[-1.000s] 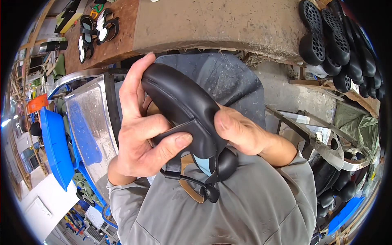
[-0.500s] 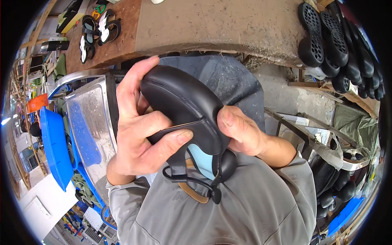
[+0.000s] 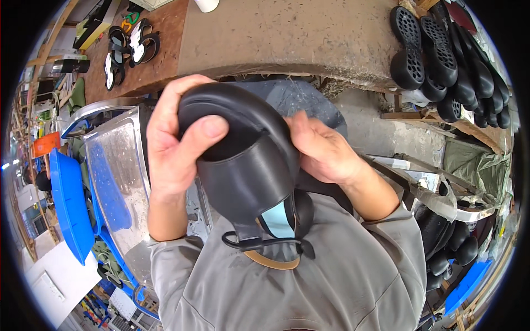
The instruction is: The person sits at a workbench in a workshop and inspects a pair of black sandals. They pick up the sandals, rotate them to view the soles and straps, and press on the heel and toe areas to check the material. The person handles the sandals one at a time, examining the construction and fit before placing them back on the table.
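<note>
A black sandal (image 3: 243, 182) with a thick rounded sole is held up in front of my chest, its toe end pointing away from me. A pale blue patch shows at its side opening, and a thin strap with a buckle hangs at the near end. My left hand (image 3: 176, 132) grips the toe, the thumb on the footbed and the fingers wrapped round the far rim. At the right edge of the sole, my right hand (image 3: 323, 146) is closed with its fingers bent against it; part of those fingers is hidden behind the sandal.
Black and white sandal pieces (image 3: 135, 47) lie on the brown workbench (image 3: 276, 41), near a white cup (image 3: 207, 4). Several black soles (image 3: 407, 49) are stacked at the far right. A metal-framed panel (image 3: 118, 182) and a blue tray (image 3: 70, 204) stand at the left.
The sandal has turned so its footbed and wide strap face up more. My left thumb has moved from the strap to the footbed. My right hand has slid up along the sole edge.
</note>
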`<state>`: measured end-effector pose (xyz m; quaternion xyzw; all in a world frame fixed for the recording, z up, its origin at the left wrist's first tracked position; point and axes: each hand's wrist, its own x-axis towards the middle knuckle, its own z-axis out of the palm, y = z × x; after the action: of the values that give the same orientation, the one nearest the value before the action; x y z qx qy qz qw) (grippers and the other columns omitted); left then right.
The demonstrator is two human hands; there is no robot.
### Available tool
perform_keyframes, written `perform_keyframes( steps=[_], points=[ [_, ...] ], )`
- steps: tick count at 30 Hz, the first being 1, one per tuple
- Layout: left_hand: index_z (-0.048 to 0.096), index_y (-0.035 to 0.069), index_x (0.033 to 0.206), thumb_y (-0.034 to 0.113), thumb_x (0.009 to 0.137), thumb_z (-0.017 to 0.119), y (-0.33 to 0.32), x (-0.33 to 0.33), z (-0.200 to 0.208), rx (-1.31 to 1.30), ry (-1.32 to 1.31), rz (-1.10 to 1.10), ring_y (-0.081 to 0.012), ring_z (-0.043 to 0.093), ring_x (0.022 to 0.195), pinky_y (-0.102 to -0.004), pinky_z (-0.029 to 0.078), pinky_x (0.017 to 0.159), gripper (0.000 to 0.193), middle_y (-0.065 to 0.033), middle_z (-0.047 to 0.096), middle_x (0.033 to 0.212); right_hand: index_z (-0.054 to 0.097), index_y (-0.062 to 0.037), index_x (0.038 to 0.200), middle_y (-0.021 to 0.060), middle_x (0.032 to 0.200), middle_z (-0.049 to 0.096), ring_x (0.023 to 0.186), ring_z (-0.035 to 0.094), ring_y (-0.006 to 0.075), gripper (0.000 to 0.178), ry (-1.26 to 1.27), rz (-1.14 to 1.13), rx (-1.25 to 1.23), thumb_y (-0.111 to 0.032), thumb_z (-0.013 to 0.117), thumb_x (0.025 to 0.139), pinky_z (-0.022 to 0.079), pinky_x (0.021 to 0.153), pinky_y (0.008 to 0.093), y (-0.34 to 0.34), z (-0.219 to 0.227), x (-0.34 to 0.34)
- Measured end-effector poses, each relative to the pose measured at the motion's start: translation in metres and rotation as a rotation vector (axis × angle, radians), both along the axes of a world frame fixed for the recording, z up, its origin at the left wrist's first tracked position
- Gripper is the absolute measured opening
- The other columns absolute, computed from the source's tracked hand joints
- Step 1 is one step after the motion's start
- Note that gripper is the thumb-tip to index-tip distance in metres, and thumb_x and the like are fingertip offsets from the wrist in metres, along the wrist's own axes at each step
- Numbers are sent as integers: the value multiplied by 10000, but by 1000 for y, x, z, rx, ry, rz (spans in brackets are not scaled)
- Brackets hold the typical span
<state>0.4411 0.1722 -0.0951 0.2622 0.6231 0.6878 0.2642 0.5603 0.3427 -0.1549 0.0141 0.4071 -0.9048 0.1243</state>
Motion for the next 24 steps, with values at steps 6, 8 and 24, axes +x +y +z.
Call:
perform_keyframes(
  steps=[6,8,24],
  points=[
    [443,-8,1123,341,814,654,-5,-13,-16,235,-26,37,-150,507,719,-271,458,597,511,-71,504,827,327,27,1389,78,1232,517,1100,483,140,721,175,325,-191,-466,539,907,382,953,282,-16,-7,32],
    [453,12,1104,348,820,642,-2,-15,-25,286,-90,37,-159,493,702,-270,449,582,479,-55,482,809,344,26,1374,73,1206,523,1082,489,143,716,193,351,-210,-454,572,894,386,943,283,-20,-7,35],
    [460,-48,1184,143,821,657,-13,3,3,154,-155,137,-170,627,895,-270,489,832,455,-120,631,1010,507,2,597,125,554,482,496,498,320,427,444,4,845,-305,665,848,384,459,375,-14,39,44]
  ],
)
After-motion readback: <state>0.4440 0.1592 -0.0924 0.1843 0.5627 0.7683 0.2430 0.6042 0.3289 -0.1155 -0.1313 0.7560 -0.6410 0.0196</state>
